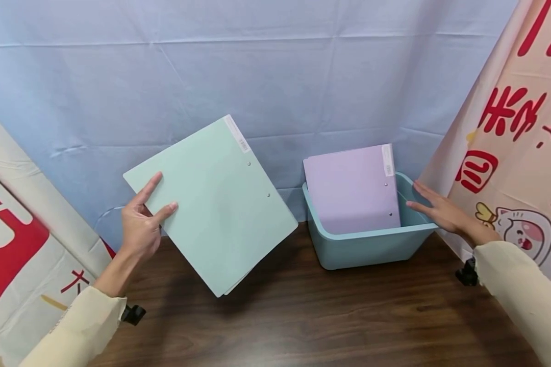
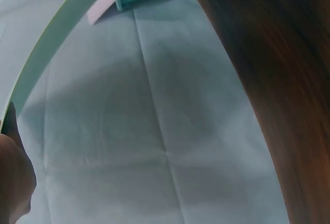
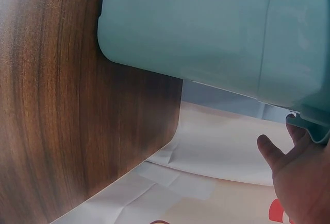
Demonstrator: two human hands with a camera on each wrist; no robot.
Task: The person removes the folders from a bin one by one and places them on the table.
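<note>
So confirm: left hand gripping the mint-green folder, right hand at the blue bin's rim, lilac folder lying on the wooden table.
No: the head view shows the lilac folder leaning inside the blue bin, not on the wooden table. Left hand and right hand are as you say.

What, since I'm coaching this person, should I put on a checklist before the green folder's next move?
1. Left hand gripping the green folder: ok, thumb on its front.
2. Green folder upright: not ok, it is tilted.
3. Open space inside the bin beside the purple folder: ok, at the right end in the head view.
4. Right hand at the bin's rim: ok.
5. Bin's floor unobstructed: cannot tell, the front wall hides it.
</note>
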